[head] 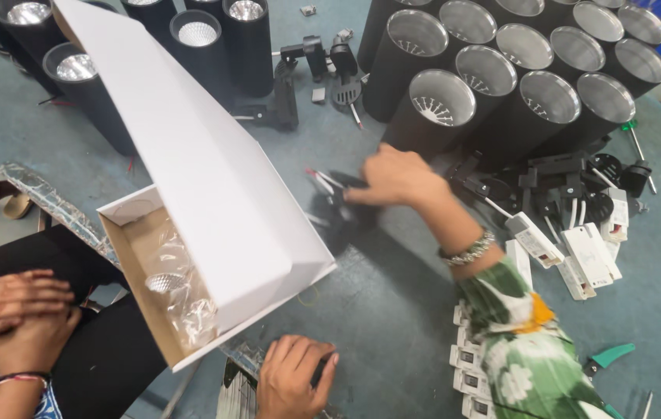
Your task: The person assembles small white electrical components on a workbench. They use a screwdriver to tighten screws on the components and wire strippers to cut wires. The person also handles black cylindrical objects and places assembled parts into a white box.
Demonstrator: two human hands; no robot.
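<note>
Two hands busy: right hand (392, 177) closed on blurred black wired part (338, 203) mid-table; left hand (293, 374) curled on dark item, can't tell what. White box (214, 194) open, lamp tubes (501, 77) unpacked.

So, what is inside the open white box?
Inside the white box lies clear plastic wrap around a round silvery reflector of a lamp. The lamp's body is hidden by the wrap and the box lid.
</note>
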